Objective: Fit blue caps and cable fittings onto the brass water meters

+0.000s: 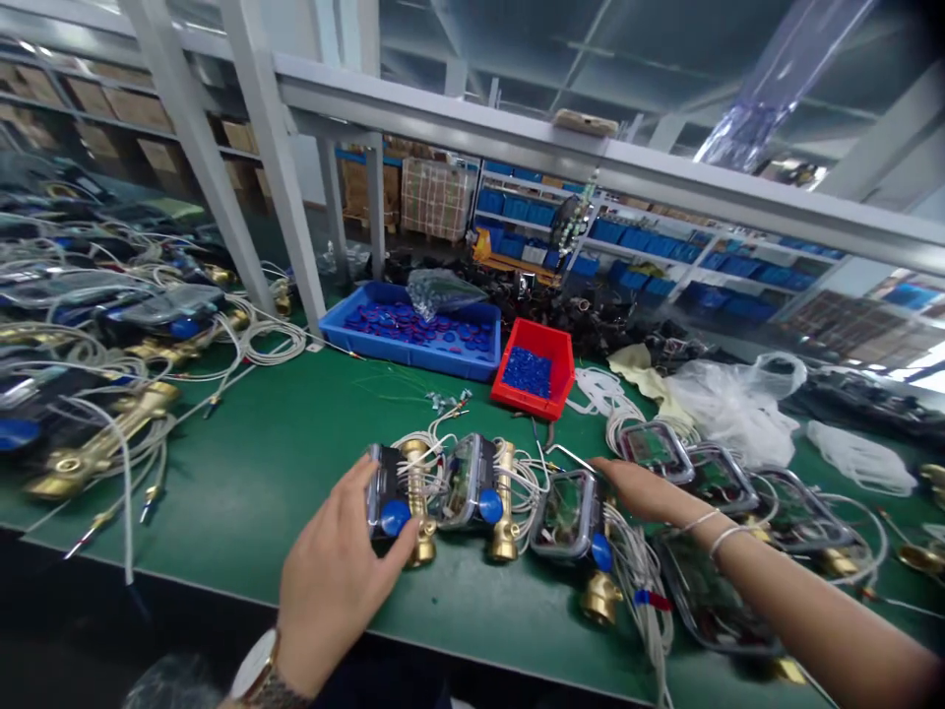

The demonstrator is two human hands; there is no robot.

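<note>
My left hand point(344, 551) is closed around the nearest meter on the left, its fingers at the black housing point(380, 487) and its thumb by the blue cap and brass pipe body point(417, 492). Beside it stands a second meter point(469, 483) with a clear lid, blue cap and coiled white cables. A third meter point(567, 512) lies tilted to the right of that. Just behind its lid, my right hand point(627, 484) is closed on a thin bent metal rod, which looks like an L-shaped hex key point(570, 456). The right fingertips are partly hidden.
Several more meters point(709, 478) with cables crowd the right, and many point(162, 315) are piled at left. Behind are a blue tray point(443, 362) of blue and red discs, a red bin point(528, 402) of small blue parts, and small metal pieces point(445, 400). Plastic bags point(738, 404) lie at right.
</note>
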